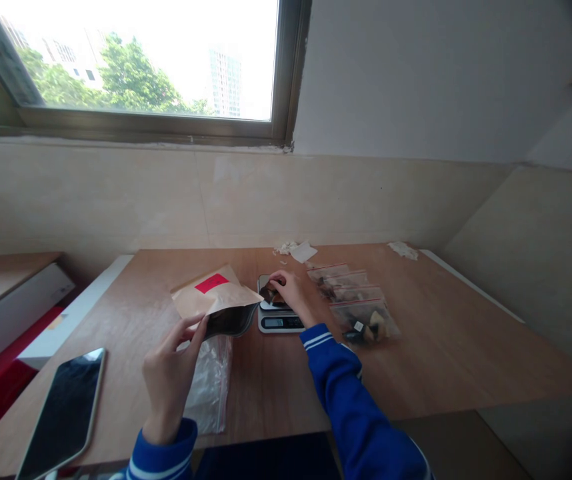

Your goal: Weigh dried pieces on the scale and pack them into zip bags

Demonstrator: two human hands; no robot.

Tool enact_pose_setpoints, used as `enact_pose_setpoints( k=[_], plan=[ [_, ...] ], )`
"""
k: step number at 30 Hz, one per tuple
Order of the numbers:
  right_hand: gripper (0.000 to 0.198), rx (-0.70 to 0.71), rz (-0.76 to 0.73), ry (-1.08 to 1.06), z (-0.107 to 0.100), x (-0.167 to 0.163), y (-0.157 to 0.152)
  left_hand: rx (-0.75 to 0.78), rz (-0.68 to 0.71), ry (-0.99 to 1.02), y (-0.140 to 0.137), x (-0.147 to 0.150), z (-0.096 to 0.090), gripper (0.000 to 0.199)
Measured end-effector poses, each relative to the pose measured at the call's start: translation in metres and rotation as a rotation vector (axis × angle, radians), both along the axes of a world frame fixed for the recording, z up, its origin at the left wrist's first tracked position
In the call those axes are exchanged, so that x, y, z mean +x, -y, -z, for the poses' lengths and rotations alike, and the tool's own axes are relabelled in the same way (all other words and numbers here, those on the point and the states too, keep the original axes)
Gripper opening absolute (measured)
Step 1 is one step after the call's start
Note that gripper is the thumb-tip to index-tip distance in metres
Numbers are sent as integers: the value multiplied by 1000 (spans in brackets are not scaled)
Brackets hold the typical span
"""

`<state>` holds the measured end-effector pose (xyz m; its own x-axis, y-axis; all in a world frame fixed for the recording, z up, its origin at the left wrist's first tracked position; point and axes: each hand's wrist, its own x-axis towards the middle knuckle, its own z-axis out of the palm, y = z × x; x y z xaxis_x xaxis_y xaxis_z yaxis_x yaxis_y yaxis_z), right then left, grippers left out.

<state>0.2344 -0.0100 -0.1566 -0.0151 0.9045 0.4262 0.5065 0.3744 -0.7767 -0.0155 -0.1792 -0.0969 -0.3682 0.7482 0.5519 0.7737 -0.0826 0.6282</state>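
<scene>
My left hand (179, 357) pinches the lower edge of a kraft paper pouch (216, 293) with a red label; the pouch is tilted, its dark mouth gaping toward the scale. My right hand (289, 290) is over a small digital scale (267, 322), with fingers closed on dark brown dried pieces (269, 291) at its platform. What the pieces are, I cannot make out. The scale's display is lit, but its figures are too small to read. Under the pouch lies a stack of clear zip bags (211, 390).
Several zip bags (371, 320) with dark and pale pieces inside lie right of the scale. A phone (69, 407) rests at the table's left edge. White paper scraps (303, 251) and a crumpled tissue (403, 250) lie along the back, below the wall and window.
</scene>
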Motion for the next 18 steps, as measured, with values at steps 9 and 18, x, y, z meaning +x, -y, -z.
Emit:
enact_pose_setpoints(
  k=[9, 18],
  plan=[
    [13, -16, 12, 61, 11, 6, -12, 21, 3, -13, 0, -1, -3, 26],
    [17, -4, 2, 173, 1, -8, -41, 13, 16, -17, 0, 2, -3, 26]
  ],
)
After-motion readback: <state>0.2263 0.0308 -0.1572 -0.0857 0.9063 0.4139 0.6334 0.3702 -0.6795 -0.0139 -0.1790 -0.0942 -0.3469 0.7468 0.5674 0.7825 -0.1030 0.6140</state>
